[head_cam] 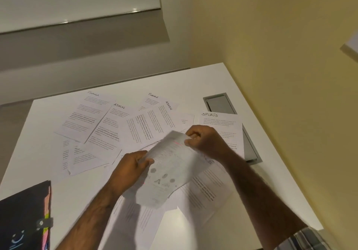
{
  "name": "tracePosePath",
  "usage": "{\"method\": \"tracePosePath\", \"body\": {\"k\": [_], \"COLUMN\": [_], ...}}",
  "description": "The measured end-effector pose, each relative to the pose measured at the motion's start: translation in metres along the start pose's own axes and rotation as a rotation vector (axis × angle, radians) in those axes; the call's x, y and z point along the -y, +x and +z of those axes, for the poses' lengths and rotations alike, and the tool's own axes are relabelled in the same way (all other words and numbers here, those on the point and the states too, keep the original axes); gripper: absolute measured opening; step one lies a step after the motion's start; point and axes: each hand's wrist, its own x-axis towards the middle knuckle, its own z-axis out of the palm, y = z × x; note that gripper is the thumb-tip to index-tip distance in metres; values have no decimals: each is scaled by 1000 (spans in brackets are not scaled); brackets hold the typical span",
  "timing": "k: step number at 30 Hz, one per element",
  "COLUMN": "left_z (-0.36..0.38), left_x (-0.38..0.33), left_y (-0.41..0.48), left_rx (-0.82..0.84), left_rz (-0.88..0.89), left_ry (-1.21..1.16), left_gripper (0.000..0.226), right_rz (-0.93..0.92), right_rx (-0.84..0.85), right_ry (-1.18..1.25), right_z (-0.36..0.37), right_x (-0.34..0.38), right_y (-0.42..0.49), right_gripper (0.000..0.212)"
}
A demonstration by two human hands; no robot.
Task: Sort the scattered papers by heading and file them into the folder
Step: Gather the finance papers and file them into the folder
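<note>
1. The step in hand is lifting one sheet [170, 169] out of the scatter to check its heading. Sorting looks barely begun, as no tidy piles show on the table [193, 79].
2. The left hand [131, 169] pinches the sheet's left edge, thumb on top. The right hand [205, 141] grips its far right corner, fingers curled round the paper. The sheet hangs tilted above the middle of the spread and is too blurred to read.
3. The other papers lie loose and overlapping. A finance page [85, 114] lies far left with an admin page [110, 127] beside it, and a sports page [220, 125] is on the right, partly under the right wrist. More pages lie near, beneath the forearms.
4. The folder [25, 211] looks closed at the near left corner, with coloured tabs at its edge, well apart from the held sheet.
5. Next, I judge, the heading must be read and the sheet laid with its match. Thin paper may crease if both grips pull.
</note>
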Motion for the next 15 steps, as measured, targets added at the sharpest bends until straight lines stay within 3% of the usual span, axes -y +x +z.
{"method": "tracePosePath", "body": {"k": [2, 5, 7, 10, 15], "left_z": [-10, -20, -21, -16, -14], "left_x": [2, 5, 7, 4, 16], "left_y": [-7, -17, -22, -29, -45], "left_rx": [-26, -99, -158, -200, -234], "left_rz": [-70, -161, -229, -312, -375], "left_ry": [-167, -412, -559, -718, -768], "left_gripper": [37, 43, 28, 15, 16], "right_rz": [145, 327, 432, 493, 533], "right_rx": [-26, 14, 111, 227, 117], "right_ry": [99, 525, 694, 704, 618], "right_z": [-2, 11, 32, 67, 90], "right_x": [-8, -20, -26, -23, -7], "right_y": [-1, -13, -23, -36, -38], "right_gripper": [21, 38, 38, 25, 12]}}
